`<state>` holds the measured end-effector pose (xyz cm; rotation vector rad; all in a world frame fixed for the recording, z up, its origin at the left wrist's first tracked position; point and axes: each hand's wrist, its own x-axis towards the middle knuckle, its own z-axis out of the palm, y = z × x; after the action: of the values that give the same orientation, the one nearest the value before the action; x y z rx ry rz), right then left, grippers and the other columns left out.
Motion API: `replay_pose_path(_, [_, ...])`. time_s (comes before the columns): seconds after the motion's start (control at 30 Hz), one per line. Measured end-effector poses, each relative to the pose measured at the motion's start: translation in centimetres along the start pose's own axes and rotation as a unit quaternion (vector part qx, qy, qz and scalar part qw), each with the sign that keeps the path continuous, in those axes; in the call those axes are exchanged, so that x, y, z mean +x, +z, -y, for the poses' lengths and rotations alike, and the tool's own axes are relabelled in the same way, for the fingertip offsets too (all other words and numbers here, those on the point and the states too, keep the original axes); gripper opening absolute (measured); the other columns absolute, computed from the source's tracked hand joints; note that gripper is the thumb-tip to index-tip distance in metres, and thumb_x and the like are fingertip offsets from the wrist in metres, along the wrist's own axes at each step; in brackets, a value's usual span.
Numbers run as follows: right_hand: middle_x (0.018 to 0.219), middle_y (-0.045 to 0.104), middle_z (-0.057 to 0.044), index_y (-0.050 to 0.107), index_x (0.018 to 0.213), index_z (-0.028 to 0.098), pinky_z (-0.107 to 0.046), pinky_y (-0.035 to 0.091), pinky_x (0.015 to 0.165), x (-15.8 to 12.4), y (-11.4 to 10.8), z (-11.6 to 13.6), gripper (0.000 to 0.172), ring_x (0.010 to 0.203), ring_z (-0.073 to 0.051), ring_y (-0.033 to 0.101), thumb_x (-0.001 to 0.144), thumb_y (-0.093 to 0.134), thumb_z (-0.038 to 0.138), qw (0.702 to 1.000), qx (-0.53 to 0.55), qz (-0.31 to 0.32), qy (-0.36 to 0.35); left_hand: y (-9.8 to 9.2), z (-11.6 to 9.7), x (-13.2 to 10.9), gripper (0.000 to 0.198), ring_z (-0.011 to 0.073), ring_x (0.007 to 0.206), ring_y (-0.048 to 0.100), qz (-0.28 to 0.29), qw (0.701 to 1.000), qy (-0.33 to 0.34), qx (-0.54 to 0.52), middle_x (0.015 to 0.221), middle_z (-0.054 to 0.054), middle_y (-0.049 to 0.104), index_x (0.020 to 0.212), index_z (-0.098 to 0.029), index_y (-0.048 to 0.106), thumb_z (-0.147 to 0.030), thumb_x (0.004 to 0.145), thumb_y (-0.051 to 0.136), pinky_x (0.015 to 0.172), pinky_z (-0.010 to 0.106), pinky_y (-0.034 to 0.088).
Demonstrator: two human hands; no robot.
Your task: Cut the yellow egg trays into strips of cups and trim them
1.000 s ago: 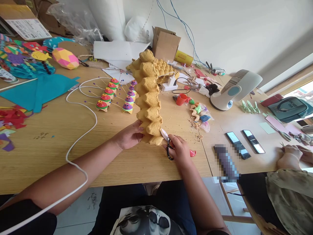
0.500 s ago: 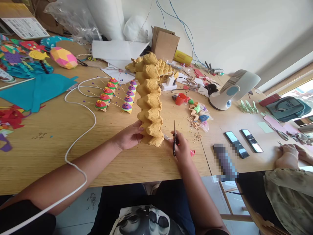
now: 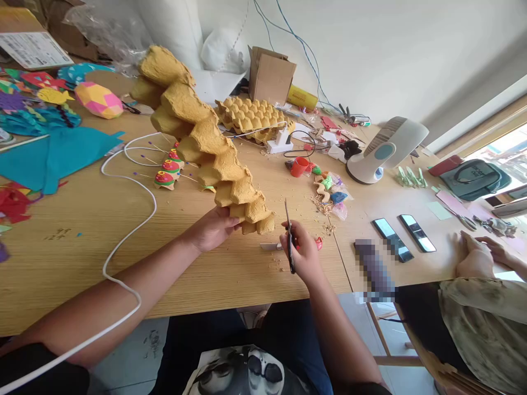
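My left hand (image 3: 214, 226) is closed on the near end of a long strip of yellow egg carton (image 3: 201, 142), which is lifted off the wooden table (image 3: 82, 230) and leans up to the left. Just right of the strip's near end, my right hand (image 3: 300, 247) grips black-handled scissors (image 3: 289, 236) with the blades pointing up. A small cut-off piece (image 3: 270, 247) lies on the table between my hands, with crumbs around it.
A stack of egg trays (image 3: 251, 112) and a cardboard box (image 3: 269, 77) stand behind. Painted carton cups on sticks (image 3: 167, 170) and a white cable (image 3: 132, 219) lie to the left, a white fan (image 3: 385, 151) and two phones (image 3: 405, 238) to the right. Another person's hands (image 3: 480, 258) rest at the right edge.
My left hand has swung the carton strip from upright over to the left and raised it. The scissors have come away from the strip's end, blades now upright.
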<state>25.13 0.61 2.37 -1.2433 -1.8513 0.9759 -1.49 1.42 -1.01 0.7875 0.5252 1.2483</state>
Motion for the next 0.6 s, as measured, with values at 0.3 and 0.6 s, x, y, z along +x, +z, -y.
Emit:
replay_pose_path(0.3, [0.087, 0.057, 0.001, 0.059, 0.122, 0.022, -0.031, 0.044, 0.072, -3.3, 2.1, 1.2, 0.031, 0.077, -0.018, 0.056, 0.099, 0.059, 0.043, 0.998, -0.065, -0.011, 0.001, 0.4, 0.3, 0.0, 0.038, 0.0208, 0.121, 0.068, 0.005, 1.000, 0.020, 0.015, 0.125, 0.001, 0.078, 0.118, -0.026, 0.076, -0.024, 0.081, 0.086, 0.095, 0.029, 0.054])
replay_pose_path(0.6, [0.079, 0.053, 0.002, 0.060, 0.116, 0.020, -0.031, 0.041, 0.068, -3.7, 2.8, 1.4, 0.028, 0.074, -0.019, 0.055, 0.098, 0.060, 0.041, 0.994, -0.099, -0.036, -0.007, 0.2, 0.3, -0.1, 0.043, 0.0257, 0.132, 0.064, 0.030, 0.999, 0.012, 0.037, 0.132, 0.004, 0.076, 0.125, -0.027, 0.074, -0.027, 0.084, 0.085, 0.109, 0.038, 0.049])
